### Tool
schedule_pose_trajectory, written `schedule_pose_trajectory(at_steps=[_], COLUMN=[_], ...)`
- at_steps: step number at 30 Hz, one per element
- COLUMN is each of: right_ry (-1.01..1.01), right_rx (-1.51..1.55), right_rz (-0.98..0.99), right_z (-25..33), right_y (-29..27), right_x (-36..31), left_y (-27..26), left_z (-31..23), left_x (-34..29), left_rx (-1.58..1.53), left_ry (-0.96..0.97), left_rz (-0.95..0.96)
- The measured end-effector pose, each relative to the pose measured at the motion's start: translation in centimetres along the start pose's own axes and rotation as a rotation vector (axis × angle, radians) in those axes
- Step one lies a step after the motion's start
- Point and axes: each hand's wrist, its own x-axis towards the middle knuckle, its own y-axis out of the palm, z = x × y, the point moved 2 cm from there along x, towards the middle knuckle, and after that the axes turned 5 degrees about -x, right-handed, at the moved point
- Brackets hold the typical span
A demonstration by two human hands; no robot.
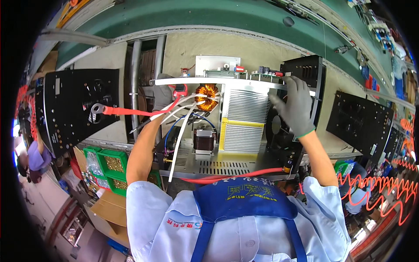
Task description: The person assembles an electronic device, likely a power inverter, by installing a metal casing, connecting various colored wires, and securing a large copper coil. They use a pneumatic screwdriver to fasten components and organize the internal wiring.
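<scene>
Green bench far side w/ open metal chassis (227, 163) at centre. Left hand (162, 94), grey knit glove, fingers closed round white cables (185, 109) nr copper toroid coil (206, 97). Right hand (294, 107) spread flat on black fan panel (305, 74), right of ribbed heatsink (244, 120).

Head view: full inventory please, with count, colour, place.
metal chassis: one, grey, centre bench
copper coil: one, orange, inside chassis, top
finned heat sink: one, silver with yellow band, chassis middle
transformer: one, dark, below coil
red cable: one, along chassis front edge
black panels: several, left and right of chassis
green bins: several, lower left, holding small brass parts
left hand: grey glove, at chassis top-left by the wires
right hand: grey glove, on the chassis's black right end
</scene>
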Motion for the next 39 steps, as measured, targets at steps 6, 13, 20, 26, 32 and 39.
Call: schedule_pose_trajectory(at_steps=[6, 13, 20, 26, 32, 39], right_ry=[0.027, -0.005, 0.017, 0.154, 0.548, 0.846], right_rx=[-0.169, -0.157, -0.093, -0.002, 0.261, 0.435], right_rz=[0.073, 0.195, 0.185, -0.101, -0.324, 0.123], right_z=[-4.0, -4.5, -4.4, -4.0, -6.2, -3.5], right_y=[2.7, 3.0, 2.6, -2.5, -4.9, -1.3], right_x=[-1.3, -2.2, -2.2, -5.2, -14.3, -21.9], left_y=[0.3, 0.2, 0.3, -2.7, -11.8, -21.8], left_z=[-0.4, -0.4, -0.9, -1.1, 1.0, 8.2], left_x=[0.4, 0.6, -0.1, -2.1, -8.0, -28.8], left_rx=[0.022, 0.027, 0.011, -0.004, -0.04, 0.334], left_ry=[0.008, 0.007, -0.001, -0.046, -0.154, -0.716], left_rz=[0.042, 0.054, 0.076, 0.071, -0.198, -0.19])
